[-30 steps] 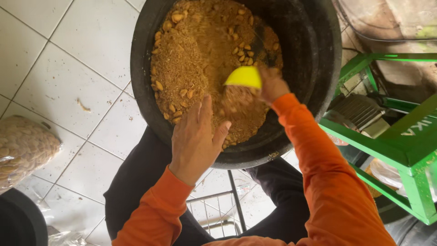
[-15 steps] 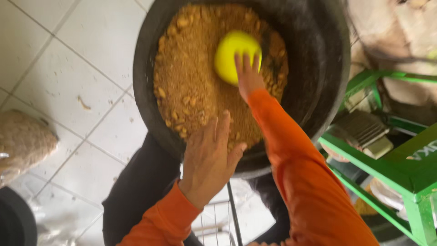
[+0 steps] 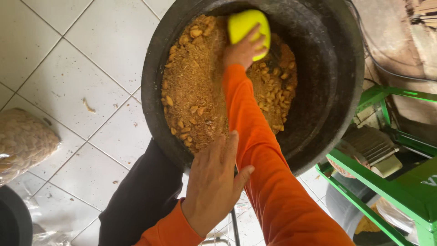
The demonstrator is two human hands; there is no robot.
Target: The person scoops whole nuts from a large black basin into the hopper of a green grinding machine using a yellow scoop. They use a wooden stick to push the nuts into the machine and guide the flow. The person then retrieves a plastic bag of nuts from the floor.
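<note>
1. A wide black basin (image 3: 318, 114) is seen from above, with brown crumbly meal (image 3: 200, 86) and whole nuts heaped against its left and middle wall.
2. A yellow scoop (image 3: 246, 25) is clasped by the right hand (image 3: 243, 48) at the far edge of the meal, fingers curled over its back, apparently so it can be pressed into the heap.
3. The left hand (image 3: 211, 182) is laid flat and open on the near rim, fingers spread, seemingly to steady the basin.
4. The hands are kept well apart.
5. A clear bag (image 3: 22, 141) of nuts lies on the tiled floor (image 3: 91, 54) at left; a green frame (image 3: 400, 182) stands at right.
</note>
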